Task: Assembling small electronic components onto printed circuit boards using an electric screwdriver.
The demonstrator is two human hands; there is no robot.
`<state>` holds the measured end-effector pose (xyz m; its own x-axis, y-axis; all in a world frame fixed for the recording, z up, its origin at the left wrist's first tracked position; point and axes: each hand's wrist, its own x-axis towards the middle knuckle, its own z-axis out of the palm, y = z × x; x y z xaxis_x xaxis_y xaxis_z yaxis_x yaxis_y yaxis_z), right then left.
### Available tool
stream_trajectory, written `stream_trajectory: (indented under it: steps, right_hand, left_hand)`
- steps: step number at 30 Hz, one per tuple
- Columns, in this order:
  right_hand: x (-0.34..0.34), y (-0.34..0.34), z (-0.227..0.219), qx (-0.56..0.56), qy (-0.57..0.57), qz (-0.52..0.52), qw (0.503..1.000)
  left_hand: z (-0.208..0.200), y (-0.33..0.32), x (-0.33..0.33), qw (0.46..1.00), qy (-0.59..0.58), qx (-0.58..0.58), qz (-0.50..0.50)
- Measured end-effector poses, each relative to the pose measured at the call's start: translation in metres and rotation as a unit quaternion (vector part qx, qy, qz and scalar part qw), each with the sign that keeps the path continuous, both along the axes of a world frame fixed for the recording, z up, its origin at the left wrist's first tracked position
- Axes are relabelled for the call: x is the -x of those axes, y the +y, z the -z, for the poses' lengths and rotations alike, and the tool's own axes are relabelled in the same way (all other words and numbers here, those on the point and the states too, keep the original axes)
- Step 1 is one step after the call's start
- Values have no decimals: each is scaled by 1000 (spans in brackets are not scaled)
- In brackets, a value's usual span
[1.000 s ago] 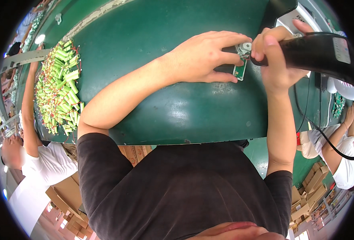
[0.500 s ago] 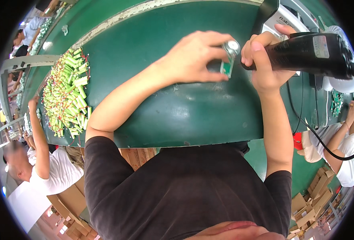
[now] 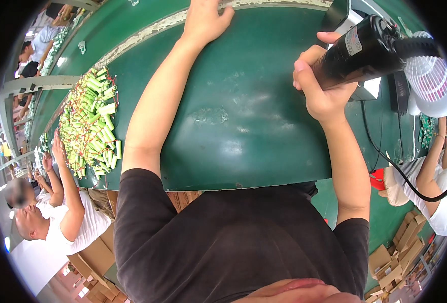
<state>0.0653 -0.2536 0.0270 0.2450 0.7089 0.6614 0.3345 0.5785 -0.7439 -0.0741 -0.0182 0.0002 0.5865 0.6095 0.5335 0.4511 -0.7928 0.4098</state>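
My right hand (image 3: 329, 91) is wrapped round a black corded power tool (image 3: 357, 53), which looks like an electric screwdriver. Its thick cable leaves the upper right end, and its working tip is hidden by my fingers. At the far side of the green bench (image 3: 233, 136), my left hand (image 3: 206, 22) reaches to the picture's top edge. The thumb sticks out to the right, while the other fingers are cut off, so whether they hold anything does not show. On the bench's left lies a heap of light green cylindrical battery cells (image 3: 94, 121) with red wires.
A worn pale ledge (image 3: 158, 30) runs along the bench's far side. At the right stand a white-and-black box (image 3: 370, 88), a black adapter (image 3: 400, 93), a white fan (image 3: 428, 76) and a hanging black cable (image 3: 410, 184). Co-workers sit at both sides; cardboard boxes (image 3: 400, 247) stand lower right.
My left hand has moved away up and left; the small part with a green circuit board it held is out of sight. The tool in my right hand has swung, its cable end rising.
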Motion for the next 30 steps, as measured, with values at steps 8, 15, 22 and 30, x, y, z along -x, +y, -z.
stream_trajectory:
  steps: [8,15,22,30]
  right_hand:
    - [3,-1,-1,8,58,-17,998]
    - [10,2,-1,2,79,8,997]
    - [7,-1,-8,-14,107,28,994]
    - [-57,-39,-78,-87,182,24,979]
  left_hand:
    - [-11,9,-6,999,27,10,24]
    - [-30,12,-83,989,104,71,-81]
    - [-33,29,-94,971,113,191,-85]
    - [-43,-92,0,956,41,12,290]
